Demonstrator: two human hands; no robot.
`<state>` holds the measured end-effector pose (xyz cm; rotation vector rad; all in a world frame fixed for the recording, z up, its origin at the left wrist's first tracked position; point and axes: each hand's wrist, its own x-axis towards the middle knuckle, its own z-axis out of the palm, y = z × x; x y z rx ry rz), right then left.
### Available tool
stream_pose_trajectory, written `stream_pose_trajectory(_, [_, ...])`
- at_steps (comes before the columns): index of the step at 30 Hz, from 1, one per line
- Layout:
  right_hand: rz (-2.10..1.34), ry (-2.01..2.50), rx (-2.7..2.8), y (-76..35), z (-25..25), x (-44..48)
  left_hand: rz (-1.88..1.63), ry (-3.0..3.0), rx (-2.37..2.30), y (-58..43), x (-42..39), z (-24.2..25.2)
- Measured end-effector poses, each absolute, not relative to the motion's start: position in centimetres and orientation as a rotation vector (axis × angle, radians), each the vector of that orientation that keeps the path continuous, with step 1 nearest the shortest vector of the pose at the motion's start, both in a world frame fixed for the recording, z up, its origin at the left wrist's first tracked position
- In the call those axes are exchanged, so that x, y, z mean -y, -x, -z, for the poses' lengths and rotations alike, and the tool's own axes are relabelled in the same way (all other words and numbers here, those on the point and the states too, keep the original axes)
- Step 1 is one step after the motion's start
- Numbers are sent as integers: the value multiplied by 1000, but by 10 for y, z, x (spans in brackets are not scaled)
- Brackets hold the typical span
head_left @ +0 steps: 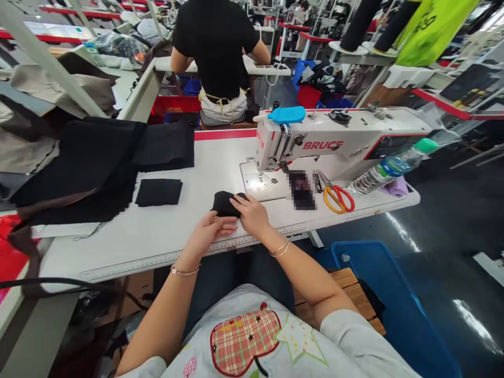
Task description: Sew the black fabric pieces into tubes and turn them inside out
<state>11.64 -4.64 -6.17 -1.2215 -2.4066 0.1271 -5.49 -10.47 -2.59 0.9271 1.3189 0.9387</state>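
Observation:
A small black cloth piece [223,203] lies on the white sewing table [205,184], left of the machine's needle area. My right hand [252,214] rests with its fingertips on the cloth's right part, fingers apart. At the cloth's lower left edge is my left hand [208,231], fingers spread and pointing right, its palm partly over the table. The white sewing machine [323,139] stands just beyond, its needle above a metal plate [255,181]. A folded black stack [159,192] sits farther left on the tabletop.
Large black fabric pieces [86,157] cover the table's left end. Scissors [338,198], a water bottle [388,167] and a pixelated dark item [302,190] lie at right. A ruler strip [157,259] runs along the front edge. A person [220,47] sits beyond the table.

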Motion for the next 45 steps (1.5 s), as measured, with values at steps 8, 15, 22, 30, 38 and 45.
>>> stream_pose_trajectory(8, [-152,1226,2428,-112,42,50,-905,-1307,-1857,53,108,18])
stream_pose_trajectory(15, [-236,1295,2471,-107,23,57,-981,-1600,-2152,44,102,7])
stream_pose_trajectory(22, [-219,1249,2523,-111,29,57,-1104,-1733,-2155,48,95,12])
stream_pose_trajectory(30, [-159,1247,2493,-113,38,58,-1106,-1881,-2221,63,88,33])
stream_pose_trajectory(38, [-110,1149,2402,-118,55,56,-894,-2077,-2193,65,89,47])
stream_pose_trajectory(45, [-18,1077,2400,-116,52,57,-926,-2362,-1988,64,93,39])
